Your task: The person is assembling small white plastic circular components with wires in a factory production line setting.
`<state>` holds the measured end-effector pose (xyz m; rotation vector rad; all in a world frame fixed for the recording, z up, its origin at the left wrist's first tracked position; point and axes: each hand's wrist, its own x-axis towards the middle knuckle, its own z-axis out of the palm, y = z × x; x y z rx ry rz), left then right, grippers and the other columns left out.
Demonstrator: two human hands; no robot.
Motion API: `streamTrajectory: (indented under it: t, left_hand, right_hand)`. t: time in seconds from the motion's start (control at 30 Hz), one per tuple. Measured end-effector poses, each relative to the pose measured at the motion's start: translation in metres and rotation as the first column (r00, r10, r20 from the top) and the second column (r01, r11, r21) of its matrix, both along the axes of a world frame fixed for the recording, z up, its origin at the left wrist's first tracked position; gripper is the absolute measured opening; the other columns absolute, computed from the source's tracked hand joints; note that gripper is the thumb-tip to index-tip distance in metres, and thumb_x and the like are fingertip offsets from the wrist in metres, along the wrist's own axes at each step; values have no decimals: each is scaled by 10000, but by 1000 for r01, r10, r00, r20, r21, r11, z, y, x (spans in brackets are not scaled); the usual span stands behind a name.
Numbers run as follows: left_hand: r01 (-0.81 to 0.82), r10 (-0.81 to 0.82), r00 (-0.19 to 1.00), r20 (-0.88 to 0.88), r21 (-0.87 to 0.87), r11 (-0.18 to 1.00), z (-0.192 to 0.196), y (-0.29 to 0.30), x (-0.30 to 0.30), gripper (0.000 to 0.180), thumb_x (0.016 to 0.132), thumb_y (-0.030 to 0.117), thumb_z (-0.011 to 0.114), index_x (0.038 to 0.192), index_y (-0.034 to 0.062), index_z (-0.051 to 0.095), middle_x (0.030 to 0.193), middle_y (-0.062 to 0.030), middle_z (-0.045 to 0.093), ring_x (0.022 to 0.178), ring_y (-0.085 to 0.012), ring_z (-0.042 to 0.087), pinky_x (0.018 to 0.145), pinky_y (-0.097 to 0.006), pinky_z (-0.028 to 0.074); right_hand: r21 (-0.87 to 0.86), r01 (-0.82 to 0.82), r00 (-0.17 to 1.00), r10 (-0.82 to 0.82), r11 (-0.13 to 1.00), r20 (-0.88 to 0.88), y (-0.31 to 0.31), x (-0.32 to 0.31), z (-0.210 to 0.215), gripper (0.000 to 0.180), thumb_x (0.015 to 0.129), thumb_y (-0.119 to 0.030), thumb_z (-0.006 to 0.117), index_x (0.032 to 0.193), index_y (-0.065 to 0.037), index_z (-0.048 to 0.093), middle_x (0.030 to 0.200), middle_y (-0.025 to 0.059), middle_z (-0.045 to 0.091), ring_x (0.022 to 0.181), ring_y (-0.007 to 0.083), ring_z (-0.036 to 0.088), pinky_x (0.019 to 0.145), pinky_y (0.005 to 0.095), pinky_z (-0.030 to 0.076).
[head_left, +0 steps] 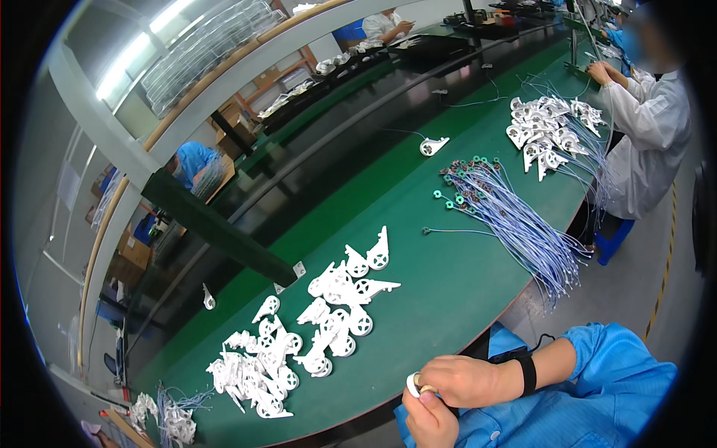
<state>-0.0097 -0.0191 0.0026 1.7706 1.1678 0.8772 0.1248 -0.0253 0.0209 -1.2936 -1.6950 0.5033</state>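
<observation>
Close to my body, past the table's front edge, a small white plastic part [412,385] is pinched between my hands. My left hand [432,422] is closed around its lower side. From the right, my right hand [464,381] presses its closed fingertips against the same part. Most of the part is covered by fingers, so its full shape is hidden. On the green table nearest to my hands lies a loose group of white plastic housings [340,321], each with a round spoked end and a tapering arm. Left of them is a denser pile of similar housings [261,366].
A bundle of bluish-white wires [515,224] with green and brown round ends hangs over the front edge. Beyond it lie wired white housings [549,127] beside a seated co-worker [646,134]. Single housings [433,146] lie apart. A dark post [216,228] rises from the table [426,299].
</observation>
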Motion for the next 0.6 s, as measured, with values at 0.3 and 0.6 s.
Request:
streamTrajectory:
  t: [0.3,0.6]
  left_hand:
    - [-8,9,999,-35,42,999,-2,1,2,416,993,251,373,1278,-48,421,1088,-286,587,999,-402,594,828,-423,476]
    - [-52,37,994,106,142,988,-1,9,6,379,1002,269,368,1232,-20,453,919,-202,630,798,-310,634,681,-342,504]
  right_hand:
    - [67,61,998,-62,996,14,1,-6,-2,107,789,-63,594,871,-5,558,802,121,574,741,296,570,680,364,476]
    - [184,66,981,-97,981,169,-2,-4,5,189,780,-62,609,942,25,565,875,116,575,745,264,563,687,329,481]
